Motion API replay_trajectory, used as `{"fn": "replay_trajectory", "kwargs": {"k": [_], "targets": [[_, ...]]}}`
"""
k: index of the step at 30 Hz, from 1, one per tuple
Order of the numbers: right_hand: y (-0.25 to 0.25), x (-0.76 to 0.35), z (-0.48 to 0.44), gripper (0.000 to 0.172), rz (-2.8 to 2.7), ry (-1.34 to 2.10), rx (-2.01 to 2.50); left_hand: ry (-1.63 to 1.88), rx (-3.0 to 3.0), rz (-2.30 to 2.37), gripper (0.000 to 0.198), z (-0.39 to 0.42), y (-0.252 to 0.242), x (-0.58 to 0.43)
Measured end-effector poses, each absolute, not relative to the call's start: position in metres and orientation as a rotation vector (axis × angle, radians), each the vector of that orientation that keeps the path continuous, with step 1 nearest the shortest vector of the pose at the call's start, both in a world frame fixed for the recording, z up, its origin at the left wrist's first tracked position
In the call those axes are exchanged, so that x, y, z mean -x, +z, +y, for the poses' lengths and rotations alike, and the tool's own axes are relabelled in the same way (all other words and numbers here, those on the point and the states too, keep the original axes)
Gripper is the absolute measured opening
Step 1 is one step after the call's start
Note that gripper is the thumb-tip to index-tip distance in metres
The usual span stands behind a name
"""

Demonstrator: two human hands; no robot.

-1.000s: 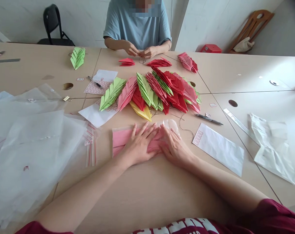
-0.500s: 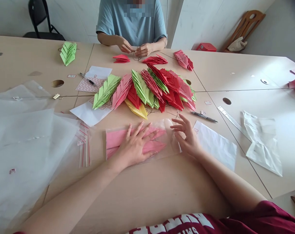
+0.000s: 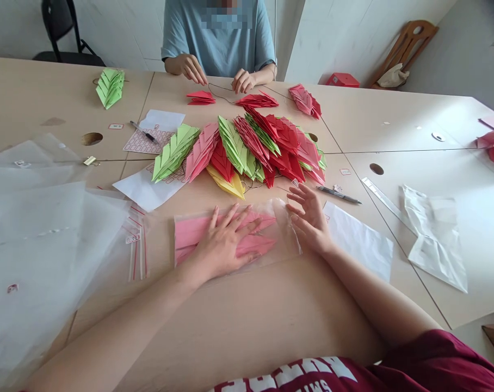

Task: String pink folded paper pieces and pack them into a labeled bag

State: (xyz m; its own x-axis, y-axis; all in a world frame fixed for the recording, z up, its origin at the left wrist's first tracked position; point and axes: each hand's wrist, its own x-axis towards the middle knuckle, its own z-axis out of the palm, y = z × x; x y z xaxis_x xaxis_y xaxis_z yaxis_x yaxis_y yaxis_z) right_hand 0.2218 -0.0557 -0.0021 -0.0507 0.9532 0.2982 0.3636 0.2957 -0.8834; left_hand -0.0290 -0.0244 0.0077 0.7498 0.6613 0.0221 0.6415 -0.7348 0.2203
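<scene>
Your left hand [image 3: 222, 242] lies flat with its fingers spread, pressing on pink folded paper leaves [image 3: 198, 231] inside a clear plastic bag [image 3: 285, 228] on the pale tabletop [image 3: 271, 310]. Your right hand [image 3: 308, 220] stands at the bag's right edge, fingers spread and slightly curled, pinching nothing, just beside a white paper sheet [image 3: 357, 239].

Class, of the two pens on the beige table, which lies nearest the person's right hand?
The dark pen just beyond the right hand; the other pen lies far away on a printed sheet.
</scene>
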Motion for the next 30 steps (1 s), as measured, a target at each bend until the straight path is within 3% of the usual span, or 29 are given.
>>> {"fn": "replay_trajectory", "kwargs": {"k": [10, 16, 30], "targets": [[-0.009, -0.226, -0.056, 0.06, -1.591, 0.84, 1.23, 0.136, -2.748, 1.028, 0.074, -0.024, 0.008, 0.029], [-0.013, -0.218, -0.058, 0.058, -1.541, 0.594, 1.325, 0.167, -2.751, 1.036, 0.074, -0.025, 0.007, 0.029], [0.0, -0.221, -0.064, 0.081, -2.057, 0.682, 1.265, 0.182, -2.755, 1.037, 0.075, -0.025, 0.008, 0.029]]}}
